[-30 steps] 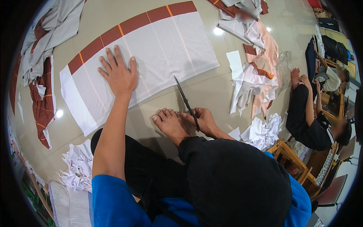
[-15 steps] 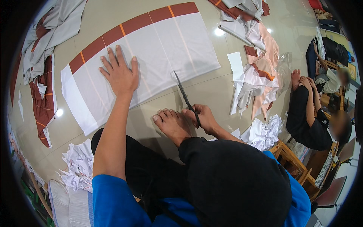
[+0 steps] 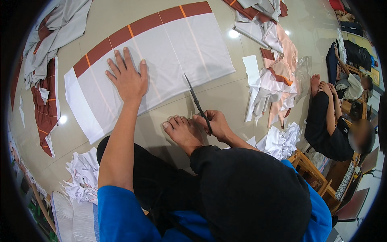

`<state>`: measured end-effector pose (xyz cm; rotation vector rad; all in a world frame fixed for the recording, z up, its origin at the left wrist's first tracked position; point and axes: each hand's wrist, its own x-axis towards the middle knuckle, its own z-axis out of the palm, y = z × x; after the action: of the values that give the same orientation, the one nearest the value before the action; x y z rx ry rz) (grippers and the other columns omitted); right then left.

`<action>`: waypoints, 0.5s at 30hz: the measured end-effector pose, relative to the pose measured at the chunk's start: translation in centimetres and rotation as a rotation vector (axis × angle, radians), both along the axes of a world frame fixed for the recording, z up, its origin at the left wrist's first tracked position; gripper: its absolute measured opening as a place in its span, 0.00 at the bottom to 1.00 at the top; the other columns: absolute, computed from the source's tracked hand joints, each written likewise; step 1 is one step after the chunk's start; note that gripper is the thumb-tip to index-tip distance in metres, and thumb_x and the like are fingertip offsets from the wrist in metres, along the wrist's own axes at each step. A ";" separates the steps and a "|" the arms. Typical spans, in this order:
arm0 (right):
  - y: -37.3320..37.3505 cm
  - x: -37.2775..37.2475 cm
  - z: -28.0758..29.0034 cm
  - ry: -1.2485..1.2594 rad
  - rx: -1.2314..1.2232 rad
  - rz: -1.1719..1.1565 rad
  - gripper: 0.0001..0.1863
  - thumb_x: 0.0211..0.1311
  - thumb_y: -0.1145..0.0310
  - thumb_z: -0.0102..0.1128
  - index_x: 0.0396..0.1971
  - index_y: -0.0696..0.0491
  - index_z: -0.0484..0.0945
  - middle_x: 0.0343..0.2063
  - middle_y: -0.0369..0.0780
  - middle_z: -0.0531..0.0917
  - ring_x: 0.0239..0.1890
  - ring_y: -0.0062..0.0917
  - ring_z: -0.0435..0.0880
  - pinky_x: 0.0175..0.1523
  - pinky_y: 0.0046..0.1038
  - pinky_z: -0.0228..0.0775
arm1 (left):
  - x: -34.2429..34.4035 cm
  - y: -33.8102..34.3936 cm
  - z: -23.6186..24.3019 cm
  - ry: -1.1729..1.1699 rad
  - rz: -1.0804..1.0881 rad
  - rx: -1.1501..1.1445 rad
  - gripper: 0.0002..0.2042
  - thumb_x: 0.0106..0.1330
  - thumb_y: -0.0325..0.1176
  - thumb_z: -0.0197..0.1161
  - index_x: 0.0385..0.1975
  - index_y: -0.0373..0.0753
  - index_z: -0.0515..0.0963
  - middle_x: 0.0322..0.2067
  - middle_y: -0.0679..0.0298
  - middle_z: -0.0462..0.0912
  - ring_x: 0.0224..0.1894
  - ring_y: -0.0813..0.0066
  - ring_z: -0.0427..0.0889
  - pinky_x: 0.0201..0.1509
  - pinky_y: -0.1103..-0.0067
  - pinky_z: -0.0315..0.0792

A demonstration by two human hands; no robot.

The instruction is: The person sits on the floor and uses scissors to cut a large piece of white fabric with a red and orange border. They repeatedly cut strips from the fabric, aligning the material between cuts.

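Note:
A folded piece of white cloth (image 3: 167,56) with a brown, orange-striped band (image 3: 145,25) lies flat on the tiled floor in front of me. My left hand (image 3: 130,78) presses down on it, palm flat and fingers spread. Black-handled scissors (image 3: 195,97) are gripped by my right hand (image 3: 217,126), their loops around its fingers. The narrow blades cross the cloth's near edge and point away from me, with the tip on the white area. My bare foot (image 3: 183,133) rests on the floor just left of the right hand.
Loose brown and grey cloth (image 3: 48,101) lies at the left. Peach and white scraps (image 3: 278,84) spread over the floor to the right. Crumpled white pieces (image 3: 82,177) are heaped beside my left leg. Another person (image 3: 328,125) in black sits at the right, near a wooden frame (image 3: 310,173).
The scissors' tip has shifted very slightly away from me on the cloth, and a small pucker by it has flattened. My left hand stays in place.

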<state>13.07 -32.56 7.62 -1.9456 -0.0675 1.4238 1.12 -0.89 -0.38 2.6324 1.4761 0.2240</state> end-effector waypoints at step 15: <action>0.0 0.0 0.2 0.030 0.009 -0.006 0.27 0.69 0.53 0.81 0.19 0.50 0.73 0.16 0.34 0.78 0.17 0.16 0.75 0.22 0.24 0.64 | -0.1 0.0 -0.2 -0.021 -0.003 0.021 0.40 0.84 0.62 0.49 0.90 0.49 0.53 0.88 0.49 0.51 0.89 0.33 0.44 0.88 0.36 0.38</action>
<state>13.06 -32.52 7.79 -1.9151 -0.0546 1.4456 1.05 -0.87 -0.61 2.6408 1.4710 0.2671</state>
